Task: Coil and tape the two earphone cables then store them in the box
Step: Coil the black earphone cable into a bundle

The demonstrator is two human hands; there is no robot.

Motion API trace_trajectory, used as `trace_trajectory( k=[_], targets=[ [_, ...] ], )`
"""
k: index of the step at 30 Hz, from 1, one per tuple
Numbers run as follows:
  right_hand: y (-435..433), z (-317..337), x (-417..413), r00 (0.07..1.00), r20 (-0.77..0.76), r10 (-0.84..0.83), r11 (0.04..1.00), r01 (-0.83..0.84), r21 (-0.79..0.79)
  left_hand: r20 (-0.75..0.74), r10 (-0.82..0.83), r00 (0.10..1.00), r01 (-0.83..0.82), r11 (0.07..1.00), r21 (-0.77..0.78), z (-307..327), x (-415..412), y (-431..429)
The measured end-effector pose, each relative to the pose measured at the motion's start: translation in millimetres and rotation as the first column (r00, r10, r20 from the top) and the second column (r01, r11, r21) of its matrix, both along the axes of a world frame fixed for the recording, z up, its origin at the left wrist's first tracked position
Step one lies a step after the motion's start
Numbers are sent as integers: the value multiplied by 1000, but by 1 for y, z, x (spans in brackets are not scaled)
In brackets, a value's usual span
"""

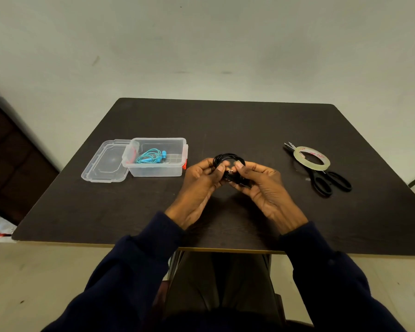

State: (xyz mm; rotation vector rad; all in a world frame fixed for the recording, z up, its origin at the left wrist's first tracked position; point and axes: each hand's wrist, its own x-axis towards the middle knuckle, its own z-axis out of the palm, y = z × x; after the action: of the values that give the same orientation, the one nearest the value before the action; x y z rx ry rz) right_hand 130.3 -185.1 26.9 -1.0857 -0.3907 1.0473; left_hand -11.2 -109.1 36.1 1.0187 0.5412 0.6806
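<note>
A thin black earphone cable (229, 157), wound into a small round coil, is held just above the dark bench (225, 123) between both hands. The left hand (199, 178) has its grip pinched on the coil's left side, thumb on top. The right hand (261, 183) has its grip pinched on the right side, near the silver jack plug (230, 171).

The cable looks very light, soft and springy, so the loops will likely fan open once the pinch loosens. The best hold is probably across all the strands at one spot, leaving the far arc bare for tape.

The roll of clear tape (320, 167) lies on the black-handled scissors (331, 182), well to the right. To the left, the clear plastic box (153, 170) stands open with a turquoise earphone cable (151, 158) already inside, and its clear lid (106, 164) lies touching its left side.
</note>
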Motion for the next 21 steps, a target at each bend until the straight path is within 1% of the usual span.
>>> trace_trajectory(
  k=[2, 3, 6, 10, 13, 17, 21],
  targets=[
    [2, 0, -3, 999, 28, -38, 999, 39, -14, 58, -11, 998, 17, 994, -106, 1, 2, 0],
    [3, 0, -4, 997, 51, -59, 998, 60, -21, 71, -5, 997, 15, 991, -134, 2, 3, 1],
    [5, 0, -9, 987, 116, -113, 993, 116, -22, 45, 14, 999, -9, 992, -129, 5, 6, 0],
    [8, -1, -11, 972, 160, -170, 984, 177, -31, -119, 46, 992, -42, 998, 35, 4, 6, -1],
    [8, -1, -8, 969, 170, -179, 981, 189, -44, -214, 87, 973, -53, 986, 160, 0, 1, 2],
    [6, -3, -5, 975, 175, -137, 987, 149, -53, -272, 204, 941, -123, 950, 287, -5, -2, 7],
    [4, -3, -3, 970, 234, -58, 995, 76, -70, -318, 220, 922, -84, 916, 392, -7, -5, 8]
  ],
)
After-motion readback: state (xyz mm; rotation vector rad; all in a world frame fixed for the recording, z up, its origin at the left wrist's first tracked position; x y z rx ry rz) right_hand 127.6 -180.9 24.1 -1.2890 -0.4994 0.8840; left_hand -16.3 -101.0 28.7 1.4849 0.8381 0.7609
